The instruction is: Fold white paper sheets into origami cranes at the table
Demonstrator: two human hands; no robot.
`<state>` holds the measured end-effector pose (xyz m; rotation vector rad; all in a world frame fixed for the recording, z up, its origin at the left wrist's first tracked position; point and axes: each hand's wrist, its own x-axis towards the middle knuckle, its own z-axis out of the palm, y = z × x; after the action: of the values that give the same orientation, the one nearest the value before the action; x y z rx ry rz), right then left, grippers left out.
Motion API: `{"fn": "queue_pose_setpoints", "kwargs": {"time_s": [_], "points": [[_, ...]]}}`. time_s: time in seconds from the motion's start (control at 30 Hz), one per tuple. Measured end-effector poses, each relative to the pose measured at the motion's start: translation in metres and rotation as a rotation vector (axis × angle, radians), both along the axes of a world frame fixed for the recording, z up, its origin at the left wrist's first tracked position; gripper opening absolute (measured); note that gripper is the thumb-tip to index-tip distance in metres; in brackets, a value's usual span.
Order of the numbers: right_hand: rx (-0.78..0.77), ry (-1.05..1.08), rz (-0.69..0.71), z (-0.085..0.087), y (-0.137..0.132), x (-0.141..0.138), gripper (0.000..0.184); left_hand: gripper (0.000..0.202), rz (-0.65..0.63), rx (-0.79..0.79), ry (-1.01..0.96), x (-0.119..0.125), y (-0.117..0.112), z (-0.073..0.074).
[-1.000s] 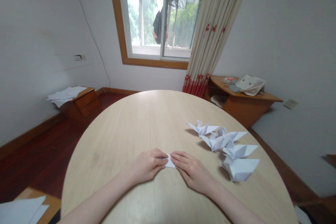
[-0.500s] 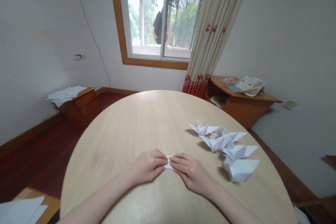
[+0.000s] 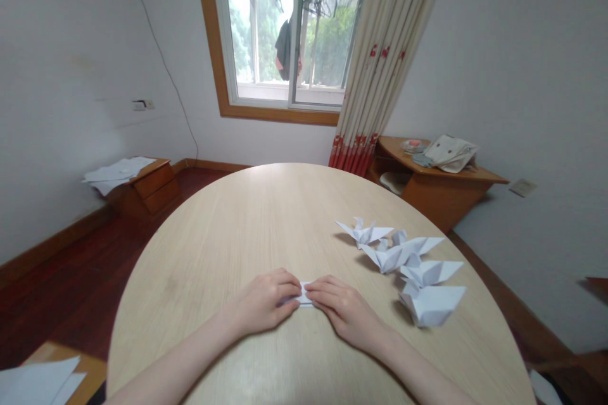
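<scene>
A small piece of folded white paper (image 3: pixel 306 294) lies on the round wooden table (image 3: pixel 228 221), mostly covered by my fingers. My left hand (image 3: pixel 270 300) grips its left side, thumb below and fingers above. From the other side my right hand (image 3: pixel 339 305) holds the paper's right part with its fingers close together. Only a narrow strip shows between the two hands, with a fold line along its lower edge. Several white paper cranes (image 3: pixel 432 307) stand in a slanting row to the right of my right hand.
White sheets (image 3: pixel 38 380) lie on a wooden surface at the lower left. More papers (image 3: pixel 118 171) cover a small drawer cabinet (image 3: pixel 156 186) by the left wall. A corner desk (image 3: pixel 446 183) with a cloth bag (image 3: pixel 451 153) stands beyond the table, near the curtain (image 3: pixel 375 76).
The fingers have shifted slightly on the paper, and a fold line now shows at its lower edge. Both hands stay in about the same place; the view moves a little.
</scene>
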<state>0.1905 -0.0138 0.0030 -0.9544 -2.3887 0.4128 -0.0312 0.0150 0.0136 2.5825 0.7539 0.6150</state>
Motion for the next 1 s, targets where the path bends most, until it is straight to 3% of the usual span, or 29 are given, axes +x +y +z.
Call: {"fn": "queue_pose_setpoints", "kwargs": {"time_s": [0.2, 0.57, 0.87, 1.0], "points": [[-0.014, 0.002, -0.068, -0.001, -0.003, -0.004, 0.028, 0.026, 0.04, -0.008, 0.005, 0.004, -0.004, -0.001], [-0.034, -0.045, -0.167, -0.007, -0.002, -0.01, 0.02, 0.012, 0.13, -0.164, -0.047, 0.01, -0.006, -0.006], [-0.139, 0.089, -0.183, -0.01, 0.0, -0.008, 0.017, 0.008, 0.158, -0.215, -0.074, 0.01, -0.003, -0.008], [-0.103, 0.068, -0.145, -0.013, 0.0, -0.008, 0.016, 0.008, 0.163, -0.216, -0.084, 0.009, -0.002, -0.011]]}}
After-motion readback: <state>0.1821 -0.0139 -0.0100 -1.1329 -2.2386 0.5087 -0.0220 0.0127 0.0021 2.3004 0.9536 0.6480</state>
